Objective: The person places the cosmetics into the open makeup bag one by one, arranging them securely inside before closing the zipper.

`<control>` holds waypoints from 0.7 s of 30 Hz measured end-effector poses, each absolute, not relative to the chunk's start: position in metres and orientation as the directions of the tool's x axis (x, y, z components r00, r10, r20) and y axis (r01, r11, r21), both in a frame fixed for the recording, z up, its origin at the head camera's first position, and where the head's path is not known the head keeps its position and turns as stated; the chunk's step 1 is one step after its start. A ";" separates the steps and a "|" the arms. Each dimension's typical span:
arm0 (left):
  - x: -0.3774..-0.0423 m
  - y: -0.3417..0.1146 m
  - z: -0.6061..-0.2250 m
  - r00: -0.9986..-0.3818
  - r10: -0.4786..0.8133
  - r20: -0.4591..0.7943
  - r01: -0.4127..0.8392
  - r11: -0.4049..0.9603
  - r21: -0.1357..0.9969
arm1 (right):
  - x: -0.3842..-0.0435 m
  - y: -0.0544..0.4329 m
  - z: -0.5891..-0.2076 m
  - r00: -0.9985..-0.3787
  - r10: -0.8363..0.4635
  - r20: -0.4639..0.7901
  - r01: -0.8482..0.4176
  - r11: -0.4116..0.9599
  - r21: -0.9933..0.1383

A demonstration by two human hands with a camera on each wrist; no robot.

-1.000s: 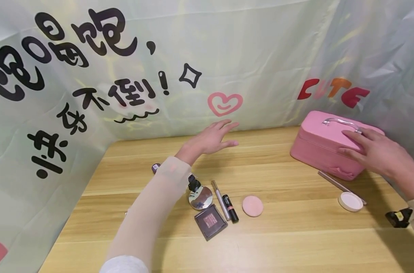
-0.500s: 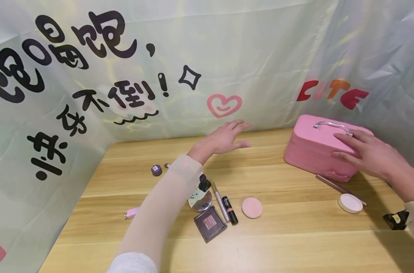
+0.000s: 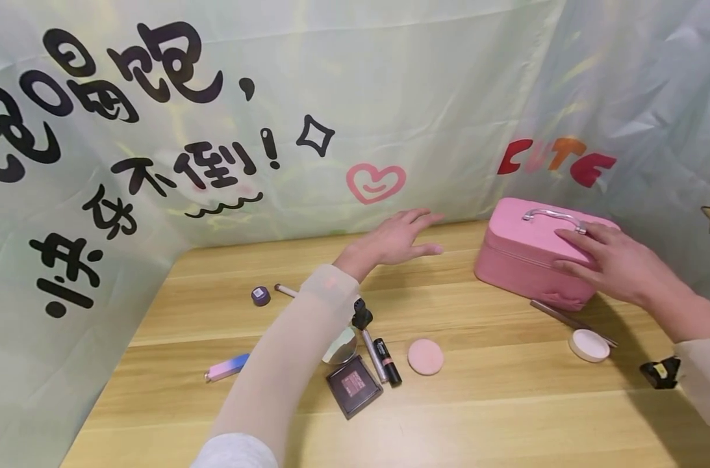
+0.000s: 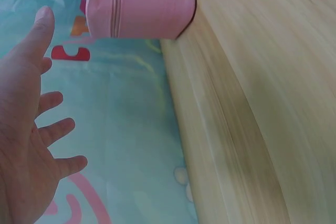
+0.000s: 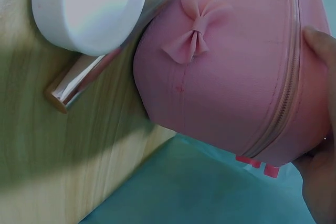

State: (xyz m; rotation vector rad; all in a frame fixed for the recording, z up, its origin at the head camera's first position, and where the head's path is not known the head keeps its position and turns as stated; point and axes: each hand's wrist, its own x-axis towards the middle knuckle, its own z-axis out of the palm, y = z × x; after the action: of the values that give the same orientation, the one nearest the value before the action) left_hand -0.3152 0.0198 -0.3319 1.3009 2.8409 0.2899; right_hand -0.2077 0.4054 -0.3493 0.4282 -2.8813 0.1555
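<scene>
A pink cosmetic case (image 3: 532,263) with a silver handle (image 3: 553,214) stands at the back right of the table; its front zip and bow show in the right wrist view. My right hand (image 3: 618,263) rests on the right end of its lid, thumb along the front upper edge and a finger near the handle's end. The remaining fingers are partly hidden. Left of the case, my left hand (image 3: 392,237) hovers over the back of the table with fingers spread and nothing in it. In the left wrist view, its thumb stands apart from the pink case (image 4: 147,3).
Before the case lie a slim stick (image 3: 556,315) and a white round lid (image 3: 590,345). A pink puff (image 3: 425,357), black tube (image 3: 388,363), silver pen (image 3: 373,356), dark compact (image 3: 355,387), round mirror (image 3: 342,348), purple jar (image 3: 260,296) and pink-blue tube (image 3: 226,368) lie around the left forearm.
The case has slid slightly left with my right hand on it. My left hand has moved right, uncovering the purple jar and the pink-blue tube. The head view has turned slightly right.
</scene>
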 end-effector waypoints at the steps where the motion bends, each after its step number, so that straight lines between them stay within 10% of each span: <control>1: -0.314 0.022 -0.331 -0.657 0.751 0.067 0.750 0.641 0.164 | -0.207 0.405 -0.350 -0.933 -0.275 0.234 -0.298 0.952 -0.071; 21: -0.305 0.059 -0.327 -0.652 0.758 0.006 0.751 0.644 0.150 | -0.207 0.387 -0.351 -0.844 -0.394 0.364 -0.456 0.884 -0.101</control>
State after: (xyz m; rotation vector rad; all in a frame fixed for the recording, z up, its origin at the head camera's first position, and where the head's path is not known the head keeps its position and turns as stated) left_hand -0.3055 0.0595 -0.3274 1.2847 2.7960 0.2146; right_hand -0.2067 0.3869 -0.3512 0.6326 -2.7176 0.2623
